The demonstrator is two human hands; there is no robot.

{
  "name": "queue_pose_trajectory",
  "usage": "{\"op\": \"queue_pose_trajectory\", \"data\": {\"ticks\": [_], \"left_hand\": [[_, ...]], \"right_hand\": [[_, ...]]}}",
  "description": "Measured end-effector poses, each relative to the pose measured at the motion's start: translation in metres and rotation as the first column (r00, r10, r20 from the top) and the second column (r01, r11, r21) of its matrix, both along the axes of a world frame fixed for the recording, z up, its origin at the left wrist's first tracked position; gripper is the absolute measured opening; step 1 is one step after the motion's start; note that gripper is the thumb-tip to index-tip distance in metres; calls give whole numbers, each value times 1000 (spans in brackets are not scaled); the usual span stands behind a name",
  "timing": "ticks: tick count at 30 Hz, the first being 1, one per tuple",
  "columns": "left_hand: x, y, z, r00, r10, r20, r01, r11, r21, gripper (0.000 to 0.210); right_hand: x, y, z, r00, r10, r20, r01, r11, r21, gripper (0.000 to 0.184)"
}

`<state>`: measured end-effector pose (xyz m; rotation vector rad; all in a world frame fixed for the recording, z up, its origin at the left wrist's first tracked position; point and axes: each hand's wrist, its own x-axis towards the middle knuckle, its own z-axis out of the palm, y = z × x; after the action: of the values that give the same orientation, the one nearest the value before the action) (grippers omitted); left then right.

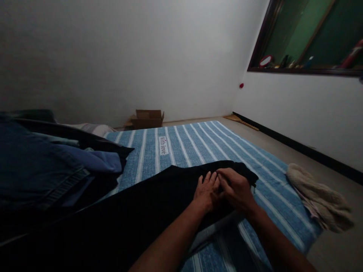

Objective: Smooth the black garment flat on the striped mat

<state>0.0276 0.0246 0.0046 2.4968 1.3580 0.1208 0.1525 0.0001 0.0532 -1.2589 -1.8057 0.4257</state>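
A long black garment [136, 211], which looks like a pair of trousers, lies stretched across the bed from the lower left to the middle right. My left hand [207, 192] rests flat on it, fingers spread. Right beside it, my right hand [236, 189] is curled, thumb and fingers pinching the black cloth near the garment's right end. The exact spot between those fingertips is hidden. A light grey edge of cloth [211, 230] shows beneath my wrists.
The bed has a blue-and-white striped cover [181, 147]. Folded clothes, with denim [36, 162] on top, are piled at the left. A beige fluffy cloth [317, 196] hangs over the right edge. Behind stand an open cardboard box [147, 120] and a broom [241, 120] on the floor.
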Motion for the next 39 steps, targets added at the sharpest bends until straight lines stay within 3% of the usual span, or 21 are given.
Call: {"op": "queue_pose_trajectory", "data": {"ticks": [2,7,13,18,22,25,31,39], "left_hand": [[-1,-2,1,1000,-25,-2,25,1000,9,62],[-1,-6,0,1000,-3,29,3,1000,18,61],[-1,-9,1,999,-1,42,2,1000,-26,62],[-15,-13,5,997,78,-9,-78,997,-15,66],[-32,-16,2,986,164,-41,-165,986,-18,76],[-37,-17,-3,983,182,-31,-183,982,-43,82],[-35,-19,-7,981,193,-25,-194,981,-28,83],[-36,-20,-3,982,191,-8,-191,981,-39,84]], "right_hand": [[-9,20,-13,994,105,-40,-109,989,-105,29],[6,42,-59,994,101,-45,-109,963,-248,33],[16,41,-81,994,106,-2,-102,950,-297,45],[16,42,-91,967,146,209,-91,964,-251,54],[15,40,-93,853,115,509,-2,976,-217,62],[13,38,-92,761,95,641,45,979,-200,63],[10,35,-89,657,19,753,145,978,-152,65],[8,35,-88,636,4,772,199,965,-170,69]]}}
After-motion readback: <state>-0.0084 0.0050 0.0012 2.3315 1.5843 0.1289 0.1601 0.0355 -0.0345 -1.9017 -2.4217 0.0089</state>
